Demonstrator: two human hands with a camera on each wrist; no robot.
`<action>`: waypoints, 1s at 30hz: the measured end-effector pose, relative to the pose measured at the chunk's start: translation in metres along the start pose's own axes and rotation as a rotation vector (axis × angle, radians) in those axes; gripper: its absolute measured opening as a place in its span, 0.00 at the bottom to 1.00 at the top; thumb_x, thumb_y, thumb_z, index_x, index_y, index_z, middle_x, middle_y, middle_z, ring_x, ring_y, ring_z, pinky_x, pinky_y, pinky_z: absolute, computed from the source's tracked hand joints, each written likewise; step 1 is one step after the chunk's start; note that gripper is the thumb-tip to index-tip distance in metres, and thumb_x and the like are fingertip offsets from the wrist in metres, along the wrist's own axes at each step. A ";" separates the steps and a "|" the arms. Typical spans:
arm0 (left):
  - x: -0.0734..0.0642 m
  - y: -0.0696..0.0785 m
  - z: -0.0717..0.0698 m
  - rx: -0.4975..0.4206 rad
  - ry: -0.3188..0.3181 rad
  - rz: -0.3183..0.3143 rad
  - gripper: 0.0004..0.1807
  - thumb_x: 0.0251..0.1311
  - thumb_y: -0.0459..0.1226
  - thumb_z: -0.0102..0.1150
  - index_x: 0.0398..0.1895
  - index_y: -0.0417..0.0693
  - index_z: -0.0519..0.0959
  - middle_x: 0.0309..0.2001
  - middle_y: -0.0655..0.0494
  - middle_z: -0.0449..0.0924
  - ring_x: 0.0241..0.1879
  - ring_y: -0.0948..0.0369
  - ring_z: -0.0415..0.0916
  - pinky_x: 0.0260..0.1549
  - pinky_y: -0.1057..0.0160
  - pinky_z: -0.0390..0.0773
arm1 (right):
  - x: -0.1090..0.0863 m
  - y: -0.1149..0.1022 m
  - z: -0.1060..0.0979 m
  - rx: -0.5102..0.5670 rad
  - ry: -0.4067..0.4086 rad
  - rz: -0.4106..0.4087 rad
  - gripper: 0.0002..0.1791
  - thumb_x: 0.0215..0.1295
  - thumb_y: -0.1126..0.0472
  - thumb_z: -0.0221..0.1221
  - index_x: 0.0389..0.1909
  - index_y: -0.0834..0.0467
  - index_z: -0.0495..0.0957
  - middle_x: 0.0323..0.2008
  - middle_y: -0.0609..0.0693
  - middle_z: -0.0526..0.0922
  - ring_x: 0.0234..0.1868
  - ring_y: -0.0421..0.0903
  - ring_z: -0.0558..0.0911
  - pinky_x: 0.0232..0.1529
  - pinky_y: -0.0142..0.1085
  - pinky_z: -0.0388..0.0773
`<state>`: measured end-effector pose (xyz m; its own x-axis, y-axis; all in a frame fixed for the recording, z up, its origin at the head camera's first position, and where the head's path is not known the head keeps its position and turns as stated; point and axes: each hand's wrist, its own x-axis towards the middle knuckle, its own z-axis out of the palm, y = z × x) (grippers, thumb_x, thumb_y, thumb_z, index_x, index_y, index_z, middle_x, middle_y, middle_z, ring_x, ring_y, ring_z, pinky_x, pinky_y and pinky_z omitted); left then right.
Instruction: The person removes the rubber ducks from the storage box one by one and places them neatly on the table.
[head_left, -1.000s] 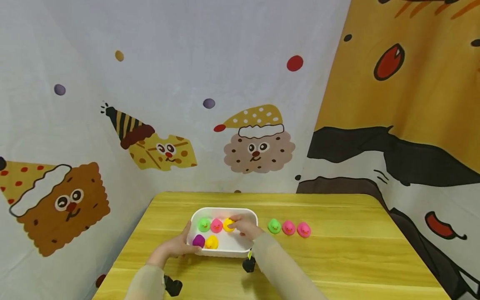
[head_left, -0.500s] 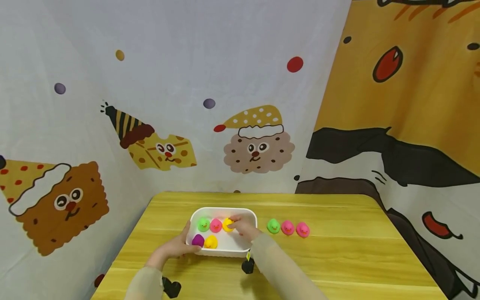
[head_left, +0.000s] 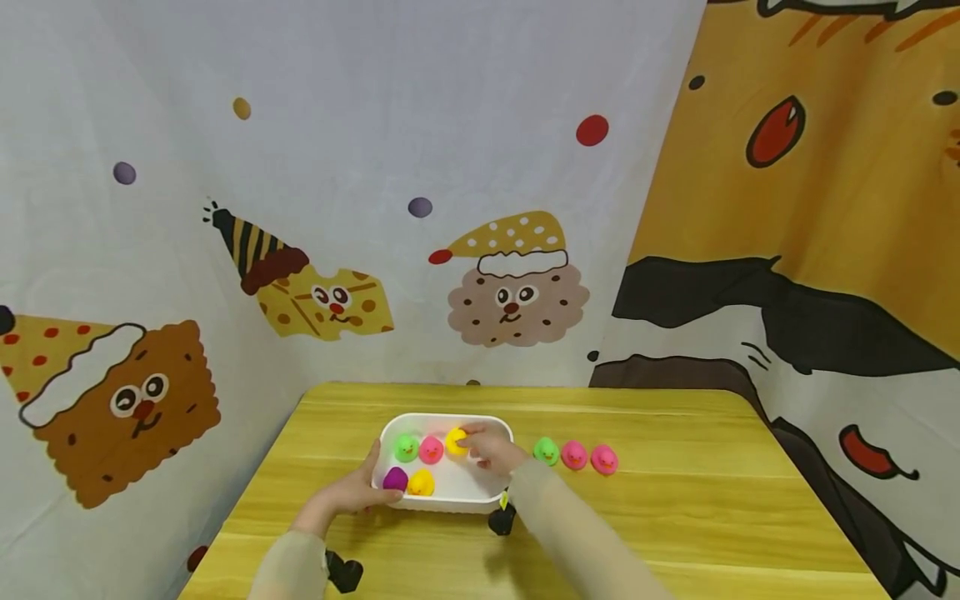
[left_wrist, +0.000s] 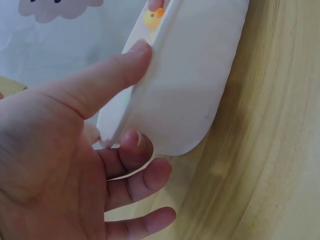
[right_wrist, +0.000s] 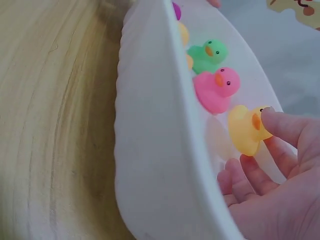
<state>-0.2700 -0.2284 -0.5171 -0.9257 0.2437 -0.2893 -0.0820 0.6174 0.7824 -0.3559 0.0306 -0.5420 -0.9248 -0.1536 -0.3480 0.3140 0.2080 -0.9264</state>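
Note:
My left hand point(head_left: 352, 490) grips the left end of a white plastic tray point(head_left: 457, 505), its thumb on the front rim. Inside the tray, my right hand point(head_left: 491, 448) pinches a yellow rubber duck point(right_wrist: 245, 130) between thumb and fingers. Left of that duck, a pink duck point(head_left: 431, 450) and a green duck point(head_left: 407, 448) stand along the back. Nearer the front rim are a purple duck point(head_left: 395, 479) and another yellow duck point(head_left: 422, 482). The left wrist view shows the left thumb over the rim and other fingers curved near the tray's corner.
Right of the tray, a green duck point(head_left: 547, 451) and two pink ducks, one in the middle point(head_left: 574, 454) and one at the end point(head_left: 604, 459), form a row on the wooden table point(head_left: 675, 517). A patterned cloth point(head_left: 480, 125) hangs behind the table.
My right hand has shifted slightly up in the head view with the yellow duck in its fingers. The left hand keeps its hold on the tray.

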 end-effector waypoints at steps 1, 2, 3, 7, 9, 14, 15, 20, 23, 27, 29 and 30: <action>0.000 0.002 0.000 0.006 0.000 0.002 0.62 0.57 0.46 0.68 0.75 0.39 0.28 0.71 0.25 0.40 0.45 0.44 0.68 0.35 0.52 0.73 | -0.001 -0.002 -0.001 0.004 -0.006 0.000 0.21 0.62 0.63 0.64 0.57 0.57 0.78 0.39 0.48 0.80 0.30 0.47 0.72 0.31 0.36 0.69; 0.000 0.003 0.000 0.015 0.002 0.002 0.62 0.57 0.46 0.68 0.75 0.38 0.28 0.71 0.24 0.40 0.47 0.44 0.67 0.36 0.52 0.74 | -0.002 -0.004 -0.003 0.003 -0.014 -0.001 0.21 0.62 0.62 0.64 0.57 0.56 0.78 0.39 0.48 0.81 0.32 0.48 0.74 0.33 0.36 0.70; -0.001 0.005 -0.001 0.023 0.002 -0.003 0.62 0.57 0.46 0.68 0.75 0.38 0.28 0.71 0.24 0.41 0.46 0.43 0.68 0.36 0.51 0.74 | -0.002 -0.006 -0.005 0.004 -0.022 -0.001 0.21 0.63 0.62 0.64 0.58 0.56 0.78 0.41 0.48 0.81 0.35 0.49 0.75 0.35 0.37 0.71; -0.003 0.010 -0.001 0.048 -0.002 -0.041 0.63 0.56 0.48 0.68 0.76 0.41 0.28 0.70 0.24 0.45 0.34 0.46 0.69 0.29 0.55 0.70 | -0.002 -0.013 -0.012 0.016 -0.067 -0.004 0.23 0.63 0.61 0.63 0.60 0.56 0.77 0.44 0.50 0.81 0.46 0.55 0.76 0.41 0.41 0.71; -0.004 0.011 -0.001 0.049 -0.007 -0.063 0.63 0.57 0.49 0.68 0.76 0.43 0.28 0.69 0.25 0.47 0.27 0.49 0.66 0.25 0.57 0.66 | -0.002 -0.016 -0.017 0.030 -0.091 -0.003 0.24 0.63 0.61 0.63 0.61 0.57 0.75 0.46 0.51 0.80 0.51 0.58 0.74 0.46 0.45 0.70; -0.006 0.011 -0.001 0.056 -0.016 -0.085 0.63 0.56 0.50 0.68 0.76 0.43 0.28 0.60 0.30 0.64 0.22 0.53 0.63 0.22 0.60 0.63 | -0.004 -0.024 -0.029 0.010 -0.182 -0.044 0.25 0.64 0.60 0.62 0.63 0.58 0.74 0.46 0.51 0.81 0.56 0.61 0.73 0.53 0.53 0.67; -0.007 0.011 -0.001 0.057 -0.018 -0.084 0.63 0.56 0.50 0.68 0.76 0.43 0.28 0.57 0.32 0.67 0.21 0.54 0.63 0.21 0.61 0.63 | -0.005 -0.026 -0.031 -0.002 -0.195 -0.055 0.25 0.64 0.60 0.62 0.63 0.58 0.74 0.46 0.51 0.81 0.56 0.62 0.73 0.54 0.54 0.67; -0.007 0.009 -0.002 0.051 -0.033 -0.071 0.63 0.56 0.49 0.67 0.75 0.41 0.27 0.48 0.39 0.72 0.19 0.56 0.62 0.18 0.63 0.61 | -0.014 -0.036 -0.043 -0.043 -0.223 -0.078 0.24 0.65 0.60 0.61 0.62 0.58 0.75 0.48 0.51 0.81 0.56 0.62 0.73 0.56 0.57 0.65; -0.006 0.008 -0.002 0.053 -0.039 -0.064 0.64 0.56 0.49 0.67 0.75 0.41 0.26 0.48 0.38 0.72 0.19 0.56 0.63 0.18 0.63 0.61 | -0.020 -0.042 -0.050 -0.063 -0.223 -0.073 0.23 0.66 0.60 0.61 0.62 0.58 0.75 0.49 0.51 0.80 0.53 0.58 0.75 0.57 0.55 0.66; -0.007 0.008 -0.002 0.054 -0.032 -0.064 0.64 0.56 0.49 0.68 0.75 0.41 0.26 0.51 0.37 0.71 0.20 0.55 0.64 0.18 0.63 0.61 | -0.026 -0.050 -0.060 -0.090 -0.228 -0.085 0.23 0.66 0.60 0.60 0.62 0.60 0.73 0.49 0.52 0.80 0.49 0.54 0.76 0.56 0.54 0.67; -0.007 0.009 -0.002 0.057 -0.027 -0.058 0.64 0.56 0.49 0.68 0.75 0.40 0.27 0.54 0.34 0.69 0.20 0.54 0.64 0.18 0.63 0.61 | -0.029 -0.053 -0.065 -0.088 -0.236 -0.090 0.24 0.67 0.60 0.60 0.62 0.61 0.73 0.49 0.52 0.79 0.51 0.56 0.75 0.56 0.55 0.66; -0.008 0.010 -0.002 0.057 -0.023 -0.057 0.64 0.55 0.49 0.68 0.75 0.40 0.27 0.53 0.34 0.69 0.20 0.54 0.64 0.18 0.62 0.61 | -0.030 -0.055 -0.068 -0.086 -0.241 -0.093 0.24 0.67 0.60 0.59 0.62 0.61 0.72 0.49 0.52 0.79 0.52 0.57 0.74 0.57 0.55 0.65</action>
<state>-0.2644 -0.2256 -0.5065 -0.9115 0.2237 -0.3452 -0.1122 0.6722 0.7318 -0.3600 0.0900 -0.4712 -0.8677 -0.3998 -0.2955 0.2006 0.2623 -0.9439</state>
